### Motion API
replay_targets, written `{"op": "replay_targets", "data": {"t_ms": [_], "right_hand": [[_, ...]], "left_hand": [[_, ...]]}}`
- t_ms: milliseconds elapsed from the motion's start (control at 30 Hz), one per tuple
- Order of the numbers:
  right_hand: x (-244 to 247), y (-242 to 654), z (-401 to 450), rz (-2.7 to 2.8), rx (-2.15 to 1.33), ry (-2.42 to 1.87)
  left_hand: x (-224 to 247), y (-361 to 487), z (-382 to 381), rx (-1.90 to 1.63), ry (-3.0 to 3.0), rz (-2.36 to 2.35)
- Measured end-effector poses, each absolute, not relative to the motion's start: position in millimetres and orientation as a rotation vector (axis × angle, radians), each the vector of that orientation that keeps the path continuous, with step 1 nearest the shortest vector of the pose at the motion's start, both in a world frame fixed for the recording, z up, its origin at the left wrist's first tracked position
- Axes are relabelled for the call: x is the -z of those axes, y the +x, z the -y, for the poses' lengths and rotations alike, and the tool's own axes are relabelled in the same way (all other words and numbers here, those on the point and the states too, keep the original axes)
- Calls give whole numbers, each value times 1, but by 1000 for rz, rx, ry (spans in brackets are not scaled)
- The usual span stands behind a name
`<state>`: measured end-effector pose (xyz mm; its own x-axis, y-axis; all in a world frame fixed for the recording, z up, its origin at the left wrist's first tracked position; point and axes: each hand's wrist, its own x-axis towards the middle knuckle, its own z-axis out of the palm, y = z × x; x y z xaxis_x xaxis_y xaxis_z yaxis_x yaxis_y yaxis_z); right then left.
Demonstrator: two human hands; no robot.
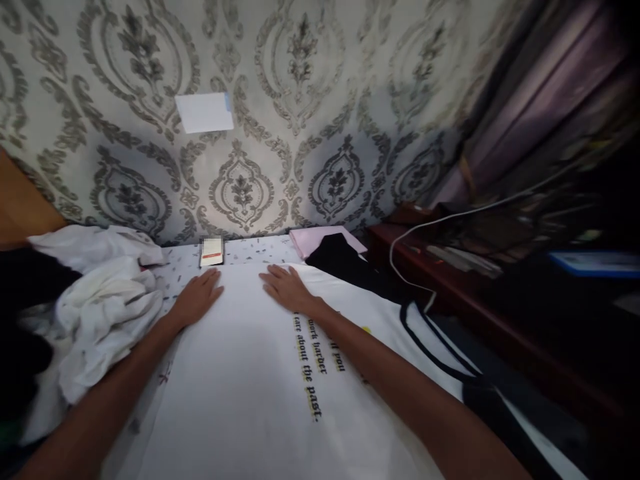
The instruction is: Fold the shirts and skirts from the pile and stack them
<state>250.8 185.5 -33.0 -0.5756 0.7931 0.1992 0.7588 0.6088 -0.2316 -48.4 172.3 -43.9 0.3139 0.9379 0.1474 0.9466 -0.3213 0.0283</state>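
Both hands lie palm down and grasp nothing: the left hand rests at the far left corner of a white shirt, its fingers extended, and the right hand presses flat near the far edge, just beyond the printed words. The shirt lies sideways beneath both arms, its black-edged neck to the right and a black sleeve reaching out on the far side.

By my judgement, the spreading is largely done: the middle looks smooth, and no fold shows across it. What seems left is the part towards the neck, which lies less evenly.

Around it are a patterned sheet, a small card-like thing, a pink cloth and, to the left, crumpled white clothes. The right forearm covers part of the lettering, and the near edge of the shirt is cut off. The clutter at far right is too dark to make out.
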Motion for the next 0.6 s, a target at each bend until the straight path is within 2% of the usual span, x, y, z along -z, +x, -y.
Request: {"op": "replay_targets", "data": {"t_ms": [167,400,600], "right_hand": [[41,312,-192,2461,-44,-1153],[30,392,-196,2197,13,-1516],[12,419,-251,1765,-64,-1908]], "left_hand": [[53,-50,-174,236,-2481,1742],[53,-47,-175,274,-2459,1722],[48,-43,-173,329,-2403,1702]]}}
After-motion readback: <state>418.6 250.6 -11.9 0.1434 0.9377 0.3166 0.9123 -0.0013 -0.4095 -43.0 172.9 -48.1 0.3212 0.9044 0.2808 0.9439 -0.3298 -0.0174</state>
